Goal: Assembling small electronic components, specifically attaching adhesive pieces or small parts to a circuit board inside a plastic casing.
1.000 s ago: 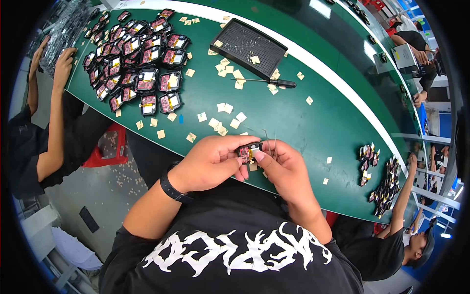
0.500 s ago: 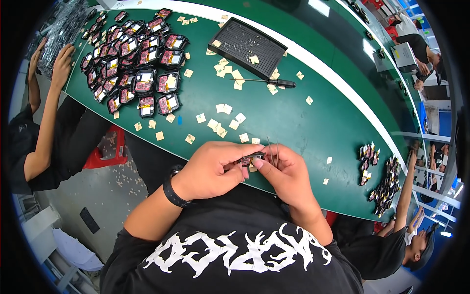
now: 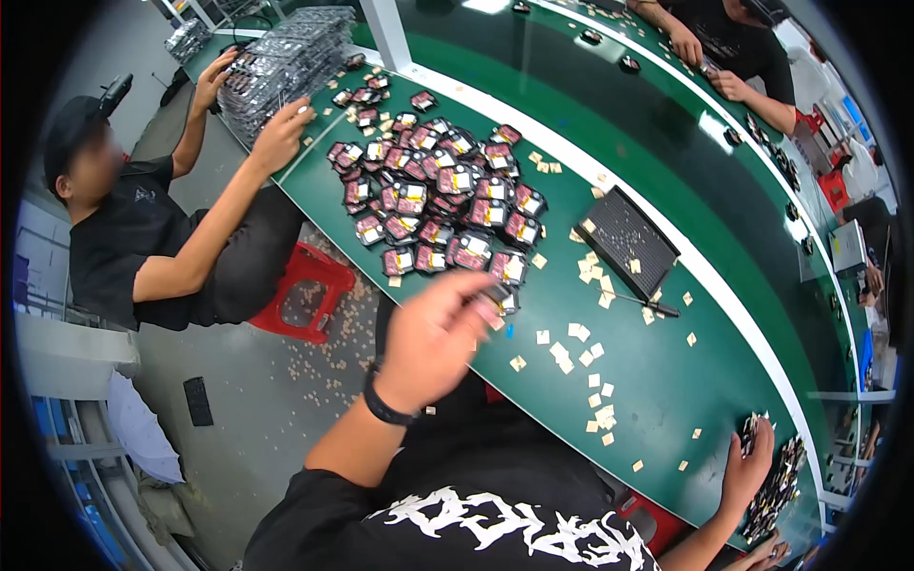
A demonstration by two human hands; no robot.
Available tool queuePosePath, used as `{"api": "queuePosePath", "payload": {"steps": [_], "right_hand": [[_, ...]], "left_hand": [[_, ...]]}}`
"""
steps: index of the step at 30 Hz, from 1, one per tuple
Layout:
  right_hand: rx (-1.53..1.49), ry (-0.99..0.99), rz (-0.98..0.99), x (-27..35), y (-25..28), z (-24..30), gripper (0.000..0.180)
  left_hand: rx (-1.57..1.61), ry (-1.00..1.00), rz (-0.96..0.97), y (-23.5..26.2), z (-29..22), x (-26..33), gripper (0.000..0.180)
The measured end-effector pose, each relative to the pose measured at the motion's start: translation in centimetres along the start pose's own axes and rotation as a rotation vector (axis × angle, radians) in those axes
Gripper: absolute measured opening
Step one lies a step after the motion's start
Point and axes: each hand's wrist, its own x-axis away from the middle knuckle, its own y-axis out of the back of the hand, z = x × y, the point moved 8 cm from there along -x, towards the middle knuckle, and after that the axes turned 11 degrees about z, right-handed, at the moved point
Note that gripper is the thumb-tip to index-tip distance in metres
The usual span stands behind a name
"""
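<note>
My left hand [image 3: 433, 338], a black band on its wrist, reaches out over the near edge of the green table [image 3: 666, 381]. It is blurred by motion. Its fingertips pinch a small dark packet [image 3: 506, 301] at the near edge of a large pile of red-and-black packets [image 3: 438, 200]. Small beige squares [image 3: 583, 354] lie scattered on the table just right of the hand. My right hand is out of the picture; only my black printed shirt shows at the bottom.
A black flat tray [image 3: 628, 243] and a thin dark tool [image 3: 649, 306] lie beyond the beige squares. At the left a seated person handles stacks of clear trays [image 3: 286, 57], beside a red stool [image 3: 309, 285]. Another person's hand [image 3: 747, 466] rests by more packets at lower right.
My head has turned left. My hands, together over a small part at my chest before, have separated; the left has swung out to the packet pile and the right has left the view.
</note>
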Motion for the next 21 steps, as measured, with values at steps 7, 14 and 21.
{"api": "queuePosePath", "payload": {"steps": [7,14,21], "right_hand": [[0.245,-0.07,0.13,-1.5,-2.8,-1.6,0.05],[0.249,-0.019,0.034,-2.0,-2.8,-1.7,0.042],[0.164,0.168,-0.054,-0.3,-0.8,0.9,0.048]], "left_hand": [[-0.383,-0.19,-0.544,16.5,-1.2,-4.8,0.023],[-0.544,0.097,-0.631,21.1,0.7,-7.7,0.029],[-0.921,-0.166,-0.625,19.7,0.2,-9.2,0.024]]}}
